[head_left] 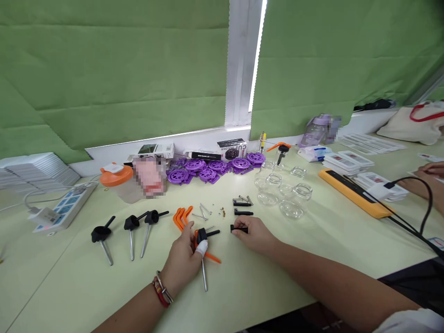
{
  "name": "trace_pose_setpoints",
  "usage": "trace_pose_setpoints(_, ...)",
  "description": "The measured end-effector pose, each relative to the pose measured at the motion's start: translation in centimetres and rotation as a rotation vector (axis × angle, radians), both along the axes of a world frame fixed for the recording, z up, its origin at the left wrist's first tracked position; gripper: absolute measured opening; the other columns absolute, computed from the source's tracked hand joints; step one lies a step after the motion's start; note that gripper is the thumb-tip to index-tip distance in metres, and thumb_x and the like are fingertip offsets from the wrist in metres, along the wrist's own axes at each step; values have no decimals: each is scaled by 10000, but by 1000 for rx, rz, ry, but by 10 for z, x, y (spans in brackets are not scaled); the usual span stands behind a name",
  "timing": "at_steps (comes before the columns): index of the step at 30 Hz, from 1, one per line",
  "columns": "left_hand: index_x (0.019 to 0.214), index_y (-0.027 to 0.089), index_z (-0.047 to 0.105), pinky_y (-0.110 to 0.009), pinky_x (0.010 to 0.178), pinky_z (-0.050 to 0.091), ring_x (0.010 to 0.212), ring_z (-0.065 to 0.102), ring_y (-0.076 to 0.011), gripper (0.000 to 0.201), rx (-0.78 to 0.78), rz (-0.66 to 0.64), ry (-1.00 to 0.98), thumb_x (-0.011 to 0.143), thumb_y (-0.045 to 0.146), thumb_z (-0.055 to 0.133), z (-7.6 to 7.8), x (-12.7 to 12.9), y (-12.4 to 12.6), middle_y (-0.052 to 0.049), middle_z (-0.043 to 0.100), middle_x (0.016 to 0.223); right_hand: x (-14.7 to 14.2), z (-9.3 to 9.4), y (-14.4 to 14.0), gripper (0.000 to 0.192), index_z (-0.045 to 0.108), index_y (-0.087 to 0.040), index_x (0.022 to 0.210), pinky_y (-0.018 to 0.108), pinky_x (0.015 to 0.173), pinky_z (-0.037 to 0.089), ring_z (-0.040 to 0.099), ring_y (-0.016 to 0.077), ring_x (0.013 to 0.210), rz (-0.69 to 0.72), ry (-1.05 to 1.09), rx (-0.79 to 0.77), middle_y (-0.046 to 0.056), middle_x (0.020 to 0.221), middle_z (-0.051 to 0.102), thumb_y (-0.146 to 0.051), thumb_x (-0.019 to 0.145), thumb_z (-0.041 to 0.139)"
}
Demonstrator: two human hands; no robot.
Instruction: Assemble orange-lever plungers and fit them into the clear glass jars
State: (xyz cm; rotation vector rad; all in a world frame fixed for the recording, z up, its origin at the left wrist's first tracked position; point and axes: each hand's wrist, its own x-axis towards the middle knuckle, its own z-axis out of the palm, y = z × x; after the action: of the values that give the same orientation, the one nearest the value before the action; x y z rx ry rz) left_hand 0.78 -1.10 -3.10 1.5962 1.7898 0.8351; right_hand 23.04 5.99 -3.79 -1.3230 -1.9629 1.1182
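Observation:
My left hand point(186, 252) is closed on a black plastic head with a metal tube point(202, 236), the tube slanting down toward the table's front edge. An orange lever point(212, 257) sticks out beside the thumb, which has a white wrap at its tip. My right hand point(255, 234) pinches a small black plastic part point(237, 229) on or just above the table. Beyond it lie a similar black piece point(243, 212) and several small springs point(244, 200). Orange levers point(181, 218) lie behind my left hand, with metal pins point(204, 212) and tiny brass-coloured bits point(223, 212) nearby.
At left lie more black heads with tubes point(132, 224), a power strip point(65, 210) and an orange-lidded cup point(118, 178). Purple plastic parts point(208, 173) line the back. Glass bottles point(291, 206) stand right of centre, near an orange-edged power strip point(354, 194). Another person's hand point(428, 180) rests far right.

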Motion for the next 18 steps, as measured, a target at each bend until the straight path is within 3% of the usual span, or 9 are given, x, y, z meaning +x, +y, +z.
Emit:
trace_pose_setpoints(4,1350,133,348,-305,568,378,665,595,-234,570,-20,-75,506,851,397,418,20,0,0,-67,628,764,17,2,0,86,628,-199,730,292,669,452,597,177,746,-60,-34,-17,12,769,663,-272,718,582)
trace_pose_setpoints(7,1277,160,438,-303,588,375,717,609,-245,457,32,-146,731,868,355,390,35,13,0,-89,648,825,25,0,2,90,648,-202,720,301,688,463,609,187,761,-91,-48,-9,13,771,674,-277,696,604)
trace_pose_setpoints(11,1056,203,574,-292,634,398,796,605,-221,267,98,-390,738,843,211,413,47,46,6,-76,637,920,29,-2,4,107,669,-200,700,303,691,469,615,189,747,-78,-31,19,16,738,676,-291,697,613)
trace_pose_setpoints(13,987,196,590,-284,657,411,802,602,-206,246,82,-451,690,816,144,421,47,64,14,-73,623,911,30,-2,5,122,678,-201,695,311,708,469,618,192,748,-64,-21,36,17,732,680,-302,707,611)
trace_pose_setpoints(18,929,154,603,-281,674,430,833,600,-214,190,-32,-453,593,774,159,494,27,90,43,-102,592,945,31,-1,4,128,681,-204,710,322,730,461,614,193,755,-56,-10,59,12,750,681,-304,721,602)
